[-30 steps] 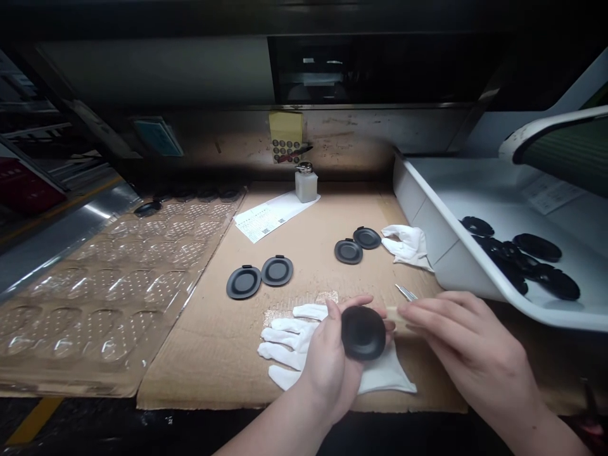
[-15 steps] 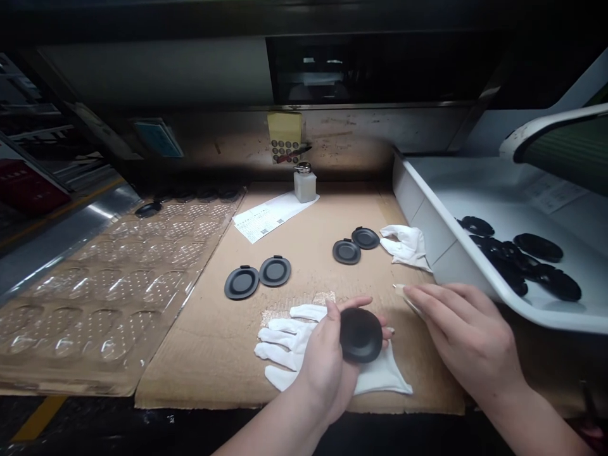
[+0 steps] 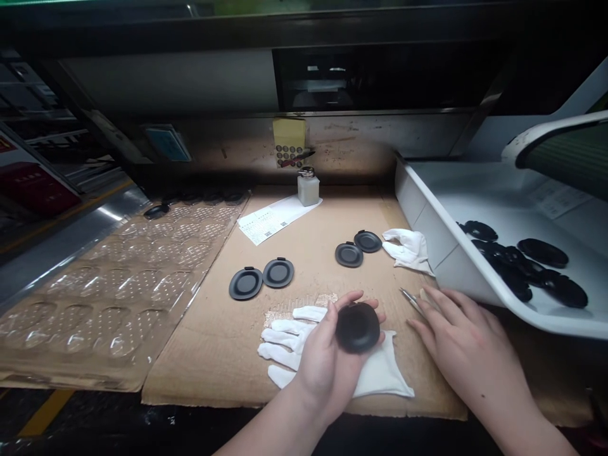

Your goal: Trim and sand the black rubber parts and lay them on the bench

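- The left hand [image 3: 327, 354] is curled around a black disc [image 3: 357, 327], with the thumb over its top edge and the fingers behind it. The disc is held up just above the tabletop, near the front edge.
- Under that hand lies a white glove [image 3: 289, 335], spread flat on the cardboard sheet [image 3: 308, 240].
- The right hand [image 3: 463, 345] lies open with its fingers spread flat on the cardboard, holding nothing.
- A pair of tweezers [image 3: 409, 297] lies just beside the right fingertips. Whether they touch it cannot be told.
- Two dark lids [image 3: 261, 278] sit side by side left of centre, and another pair of lids [image 3: 358, 248] sits further back.
- A second glove [image 3: 408, 248] lies crumpled against the white bin [image 3: 427, 215], which holds a heap of black parts [image 3: 522, 263].
- A clear plastic tray [image 3: 118, 278] covers the left side of the tabletop.
- A small bottle [image 3: 308, 185] stands at the back, next to a sheet of paper [image 3: 278, 218].
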The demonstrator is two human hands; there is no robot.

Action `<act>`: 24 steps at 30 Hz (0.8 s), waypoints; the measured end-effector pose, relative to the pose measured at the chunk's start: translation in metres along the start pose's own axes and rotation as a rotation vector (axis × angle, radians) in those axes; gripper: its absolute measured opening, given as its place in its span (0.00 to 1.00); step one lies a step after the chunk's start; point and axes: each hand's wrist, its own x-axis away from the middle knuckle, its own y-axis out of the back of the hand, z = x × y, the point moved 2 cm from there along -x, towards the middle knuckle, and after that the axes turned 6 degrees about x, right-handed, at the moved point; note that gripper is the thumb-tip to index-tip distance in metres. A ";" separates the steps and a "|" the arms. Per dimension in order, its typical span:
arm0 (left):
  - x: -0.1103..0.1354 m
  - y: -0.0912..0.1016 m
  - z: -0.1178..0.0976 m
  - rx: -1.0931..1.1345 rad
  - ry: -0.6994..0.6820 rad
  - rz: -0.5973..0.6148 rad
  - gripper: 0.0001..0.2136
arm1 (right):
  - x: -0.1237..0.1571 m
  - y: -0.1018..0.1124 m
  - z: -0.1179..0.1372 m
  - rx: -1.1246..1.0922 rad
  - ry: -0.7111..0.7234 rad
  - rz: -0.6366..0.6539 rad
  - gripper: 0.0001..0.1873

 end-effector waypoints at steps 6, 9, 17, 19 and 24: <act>0.003 0.000 0.000 0.054 0.013 -0.006 0.20 | 0.004 -0.013 -0.003 -0.001 -0.077 0.031 0.19; 0.003 -0.001 0.000 0.065 0.008 0.012 0.18 | 0.004 -0.019 -0.004 -0.021 -0.093 0.012 0.18; 0.001 0.002 -0.001 0.100 -0.037 0.019 0.20 | 0.001 -0.008 0.006 -0.204 -0.149 -0.058 0.15; 0.002 0.002 -0.002 0.113 -0.031 0.022 0.21 | -0.001 0.008 0.014 -0.218 -0.181 -0.088 0.15; 0.001 0.003 -0.002 0.185 -0.013 0.003 0.20 | -0.011 0.043 0.041 -0.451 -0.065 -0.090 0.13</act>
